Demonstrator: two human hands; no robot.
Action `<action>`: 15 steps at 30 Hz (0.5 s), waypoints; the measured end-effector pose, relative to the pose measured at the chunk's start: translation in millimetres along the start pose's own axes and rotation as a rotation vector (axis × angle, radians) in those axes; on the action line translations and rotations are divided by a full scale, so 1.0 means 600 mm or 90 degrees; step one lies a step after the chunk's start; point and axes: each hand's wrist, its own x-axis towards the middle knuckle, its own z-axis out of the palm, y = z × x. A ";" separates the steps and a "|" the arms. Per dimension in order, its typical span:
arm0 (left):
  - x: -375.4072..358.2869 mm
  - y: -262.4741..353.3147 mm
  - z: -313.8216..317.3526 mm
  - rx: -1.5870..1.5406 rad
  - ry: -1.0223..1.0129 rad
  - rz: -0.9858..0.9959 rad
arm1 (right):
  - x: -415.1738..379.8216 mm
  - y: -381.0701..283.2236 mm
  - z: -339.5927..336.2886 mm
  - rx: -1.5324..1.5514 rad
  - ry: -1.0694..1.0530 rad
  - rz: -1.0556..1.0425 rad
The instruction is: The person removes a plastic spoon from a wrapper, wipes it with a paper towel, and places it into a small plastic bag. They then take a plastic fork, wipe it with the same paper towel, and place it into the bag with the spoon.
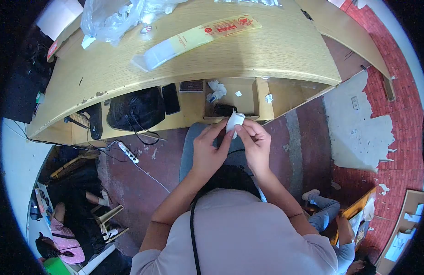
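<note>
Although fingers [259, 130] and folds cover part of it, a white paper [235, 122] is visible in front of the counter [285, 55]; any contents cannot be determined. Left hand [209, 151] and right hand [255, 145] both hold it, fingers pinched nearly together. Just beyond, a black item [224, 109], unidentifiable, lies in an open box [246, 94]. Phone [170, 98] and black bag [141, 107] stand left of the box. Above, a plastic bag [115, 20] is cut off by the frame; a yellow sleeve [198, 41] lies nearby. Floor [129, 183] worn; wall [359, 137] covering torn.
</note>
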 end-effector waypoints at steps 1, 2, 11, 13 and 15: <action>0.000 0.002 0.000 0.000 0.001 -0.001 | 0.001 0.001 -0.001 0.000 -0.001 0.001; 0.000 0.004 0.001 -0.005 0.003 -0.009 | 0.001 0.002 -0.003 -0.003 -0.005 0.003; -0.002 0.001 -0.003 -0.034 0.000 -0.051 | 0.031 -0.016 -0.021 -0.020 -0.134 0.042; -0.004 0.001 -0.003 -0.039 -0.009 -0.051 | 0.041 -0.020 -0.031 -0.010 -0.170 0.072; -0.006 -0.002 0.001 -0.078 -0.003 -0.039 | 0.049 -0.022 -0.042 0.011 -0.260 0.147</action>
